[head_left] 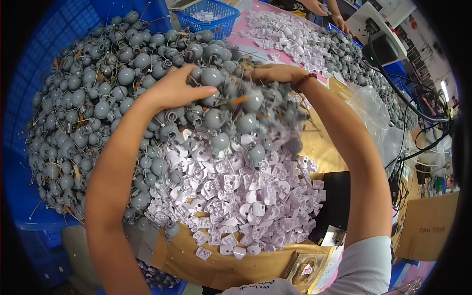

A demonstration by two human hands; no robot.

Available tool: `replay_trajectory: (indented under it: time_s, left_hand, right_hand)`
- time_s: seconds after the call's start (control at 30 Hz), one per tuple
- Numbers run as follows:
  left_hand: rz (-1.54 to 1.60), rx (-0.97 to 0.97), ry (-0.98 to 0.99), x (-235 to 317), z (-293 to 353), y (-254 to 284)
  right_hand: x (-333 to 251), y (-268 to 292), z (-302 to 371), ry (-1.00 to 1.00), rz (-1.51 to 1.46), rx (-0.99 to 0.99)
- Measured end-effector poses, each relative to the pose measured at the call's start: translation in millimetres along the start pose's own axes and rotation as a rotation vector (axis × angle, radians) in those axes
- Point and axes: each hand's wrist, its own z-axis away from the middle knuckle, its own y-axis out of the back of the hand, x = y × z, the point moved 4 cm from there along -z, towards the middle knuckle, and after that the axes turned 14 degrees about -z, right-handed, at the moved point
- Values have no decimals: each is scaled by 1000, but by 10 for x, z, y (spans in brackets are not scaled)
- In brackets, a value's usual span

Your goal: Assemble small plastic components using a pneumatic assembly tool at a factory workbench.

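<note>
Grey round bulb-shaped parts with thin wires and orange-brown bits are heaped high on the left. My left hand lies against them, thumb and forefinger spread, the other fingertips hidden among the parts. Across from it, my right hand reaches over the heap's far right side with fingers stretched out, tips partly covered. Between both hands sits a cluster of grey parts, blurred by motion at its right side. Below it spreads a pile of small white plastic pieces on brown cardboard.
A blue bin stands behind the heap at left. A blue basket holds white pieces. Farther off, another person's hands work near more white and grey parts. Black cables, clear plastic bags and a cardboard box are at right.
</note>
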Motion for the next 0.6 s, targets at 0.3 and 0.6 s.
replay_trajectory:
  time_s: [0.3, 0.6]
  left_hand:
    - [176, -96, 28, 73, 17, -73]
    - [442, -103, -111, 794, 738, 8]
  right_hand:
    - [-63, -388, 134, 20, -209, 45]
    - [-307, -822, 1162, -4, -809, -132]
